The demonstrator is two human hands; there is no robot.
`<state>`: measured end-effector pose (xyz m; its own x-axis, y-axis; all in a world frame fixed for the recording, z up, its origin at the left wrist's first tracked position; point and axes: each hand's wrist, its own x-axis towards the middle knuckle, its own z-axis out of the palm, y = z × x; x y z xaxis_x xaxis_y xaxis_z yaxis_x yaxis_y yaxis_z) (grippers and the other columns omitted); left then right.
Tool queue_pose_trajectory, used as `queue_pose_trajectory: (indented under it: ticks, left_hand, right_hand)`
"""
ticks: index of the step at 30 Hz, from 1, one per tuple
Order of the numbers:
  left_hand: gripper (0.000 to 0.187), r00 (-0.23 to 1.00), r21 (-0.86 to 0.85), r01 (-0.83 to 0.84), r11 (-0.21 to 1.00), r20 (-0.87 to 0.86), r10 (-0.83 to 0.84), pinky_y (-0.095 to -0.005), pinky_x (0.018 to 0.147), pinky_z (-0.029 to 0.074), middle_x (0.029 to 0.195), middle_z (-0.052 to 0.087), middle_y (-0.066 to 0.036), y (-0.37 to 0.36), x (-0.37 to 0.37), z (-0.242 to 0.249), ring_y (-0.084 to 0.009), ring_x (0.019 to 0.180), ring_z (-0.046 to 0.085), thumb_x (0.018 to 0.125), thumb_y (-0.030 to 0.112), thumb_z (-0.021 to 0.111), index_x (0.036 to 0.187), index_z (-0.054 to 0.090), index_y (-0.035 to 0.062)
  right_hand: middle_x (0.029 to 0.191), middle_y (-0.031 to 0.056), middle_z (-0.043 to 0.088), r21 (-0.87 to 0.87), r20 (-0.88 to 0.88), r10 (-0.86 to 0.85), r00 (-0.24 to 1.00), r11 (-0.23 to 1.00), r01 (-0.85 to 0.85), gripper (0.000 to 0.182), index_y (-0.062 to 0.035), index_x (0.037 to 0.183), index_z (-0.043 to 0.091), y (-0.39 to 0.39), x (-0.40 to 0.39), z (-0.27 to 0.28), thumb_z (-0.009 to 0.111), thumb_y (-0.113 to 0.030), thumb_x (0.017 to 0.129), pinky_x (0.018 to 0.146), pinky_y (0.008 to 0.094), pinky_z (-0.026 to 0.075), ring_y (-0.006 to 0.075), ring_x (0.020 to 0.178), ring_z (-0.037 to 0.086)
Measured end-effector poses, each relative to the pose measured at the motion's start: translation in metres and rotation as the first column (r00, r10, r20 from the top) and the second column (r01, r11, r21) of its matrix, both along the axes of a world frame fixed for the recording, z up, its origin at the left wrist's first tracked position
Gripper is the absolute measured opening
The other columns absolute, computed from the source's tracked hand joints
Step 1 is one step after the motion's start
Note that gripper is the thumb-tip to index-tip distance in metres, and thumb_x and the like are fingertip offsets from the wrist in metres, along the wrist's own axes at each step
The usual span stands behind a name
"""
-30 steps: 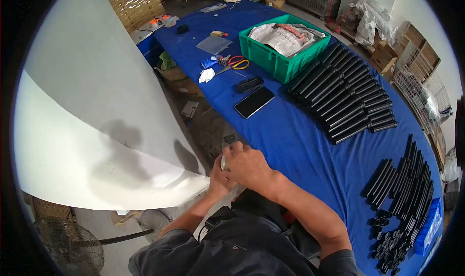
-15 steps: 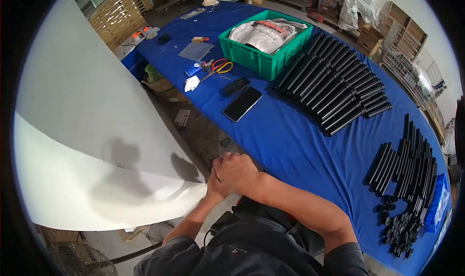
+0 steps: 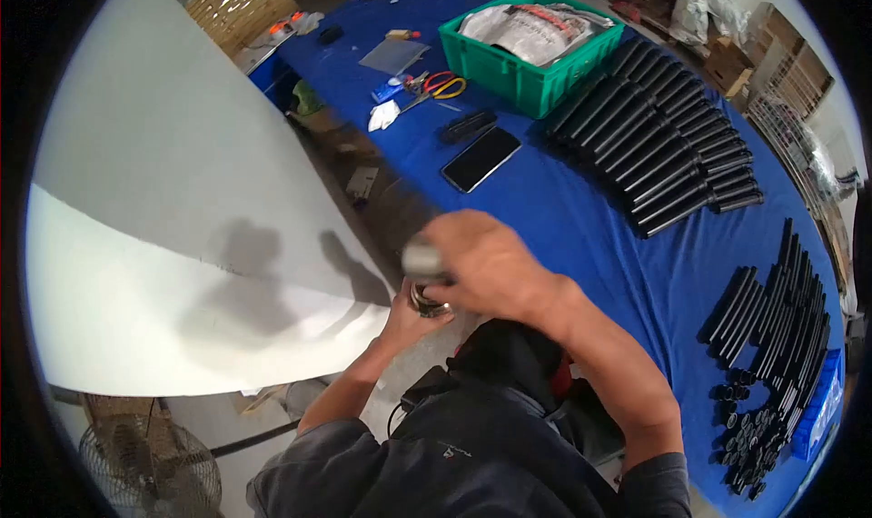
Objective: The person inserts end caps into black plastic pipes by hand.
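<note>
My right hand is blurred by motion and grips a greyish metal lid, cylindrical and smeared in the picture. Just below it, my left hand wraps round a small container with a shiny round rim, perhaps a flask; its exact kind cannot be made out. The lid is raised over the container's rim, and the fingers of my right hand are close to that rim. Both hands are in front of my body, beside the near edge of the blue-covered table.
On the table lie a phone, a black case, scissors, a green crate, rows of black tubes, thin black rods and small black rings. A curved white panel stands left; a fan is below it.
My hands were clasped together; now my right hand has lifted up and right with the lid, and the container's rim shows in my left hand. The view has shifted slightly.
</note>
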<state>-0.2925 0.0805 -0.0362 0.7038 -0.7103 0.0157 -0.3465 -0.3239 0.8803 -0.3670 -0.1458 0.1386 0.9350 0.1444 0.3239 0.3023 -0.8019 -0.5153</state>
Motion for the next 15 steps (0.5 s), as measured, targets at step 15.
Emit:
queue_pose_trajectory:
  ticks: [15]
  left_hand:
    - [0.095,0.842,0.427,0.082,0.901,0.454,-0.292,-0.0485,0.109,0.043,0.139,0.053,-0.016,-0.001,0.053,0.077,-0.0375,0.130,0.052,0.064,0.018,0.091,0.145,0.041,0.0086]
  right_hand:
    - [0.120,0.0225,0.058,0.382,-0.190,-0.323,0.927,0.845,0.373,0.069,0.0030,0.131,0.051,0.026,-0.051,-0.138,0.082,-0.009,0.071,0.096,0.0459,0.050,0.0411,0.110,0.060]
